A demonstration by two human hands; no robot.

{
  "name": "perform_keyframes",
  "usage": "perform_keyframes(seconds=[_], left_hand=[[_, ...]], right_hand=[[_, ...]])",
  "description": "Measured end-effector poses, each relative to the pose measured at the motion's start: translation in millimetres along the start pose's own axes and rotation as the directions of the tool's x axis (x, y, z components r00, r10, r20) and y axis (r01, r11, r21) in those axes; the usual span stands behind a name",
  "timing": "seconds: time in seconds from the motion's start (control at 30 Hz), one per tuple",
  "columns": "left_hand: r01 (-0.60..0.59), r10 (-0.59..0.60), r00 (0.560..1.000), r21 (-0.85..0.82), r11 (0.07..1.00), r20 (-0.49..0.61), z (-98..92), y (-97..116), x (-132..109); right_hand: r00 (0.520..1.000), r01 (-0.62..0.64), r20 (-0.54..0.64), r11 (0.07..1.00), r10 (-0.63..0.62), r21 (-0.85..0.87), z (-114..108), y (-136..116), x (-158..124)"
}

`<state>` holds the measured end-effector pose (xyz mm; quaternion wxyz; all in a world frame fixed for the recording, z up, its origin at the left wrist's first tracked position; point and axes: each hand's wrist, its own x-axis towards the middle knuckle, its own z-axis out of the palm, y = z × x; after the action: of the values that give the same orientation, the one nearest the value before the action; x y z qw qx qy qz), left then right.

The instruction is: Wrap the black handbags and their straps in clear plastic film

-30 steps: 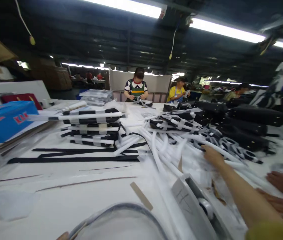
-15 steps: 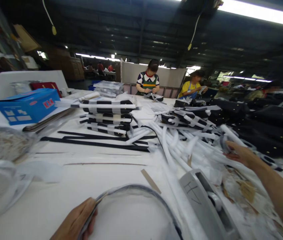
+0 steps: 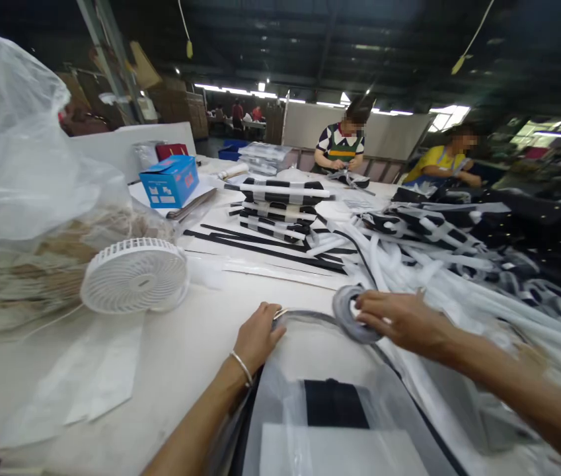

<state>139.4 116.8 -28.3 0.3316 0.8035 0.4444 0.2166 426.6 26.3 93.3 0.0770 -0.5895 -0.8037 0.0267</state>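
Observation:
My left hand (image 3: pixel 256 337), with a pale bracelet at the wrist, pinches the end of a thin arched strap wrapped in clear plastic (image 3: pixel 312 317). The strap curves over a plastic-covered piece (image 3: pixel 283 410), which has a dark rectangle (image 3: pixel 336 404) and a white sheet (image 3: pixel 334 453) on it. My right hand (image 3: pixel 394 317) grips a grey roll of tape (image 3: pixel 345 316), its fingers hooked into the ring's hole. That roll is close to the strap's right part; whether they touch I cannot tell. The piece's near end runs out of view.
A white fan (image 3: pixel 136 277) lies to the left by a large clear bag of scraps (image 3: pixel 27 172). Black straps (image 3: pixel 265 248), stacked wrapped bundles (image 3: pixel 283 208) and a blue box (image 3: pixel 170 182) are further back. White foam tubes (image 3: pixel 409 271) crowd the right. Two people work across the table.
My right hand has come from the pile at the right to the strap, carrying the tape roll. The view has swung left, bringing the whole fan and more of the covered piece into sight.

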Motion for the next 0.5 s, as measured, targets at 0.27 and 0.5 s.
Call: perform_keyframes(seconds=[0.27,0.5], left_hand=[[-0.119,0.110,0.992,0.165,0.979,0.066,-0.9,-11.3,13.7],[-0.169,0.158,0.985,0.177,0.970,0.073,-2.7,-7.5,17.9]], right_hand=[[0.982,0.033,0.179,0.989,-0.058,0.143,55.1,-76.0,53.0],[0.926,-0.352,0.175,0.932,0.333,0.086,94.2,-71.1,45.3]])
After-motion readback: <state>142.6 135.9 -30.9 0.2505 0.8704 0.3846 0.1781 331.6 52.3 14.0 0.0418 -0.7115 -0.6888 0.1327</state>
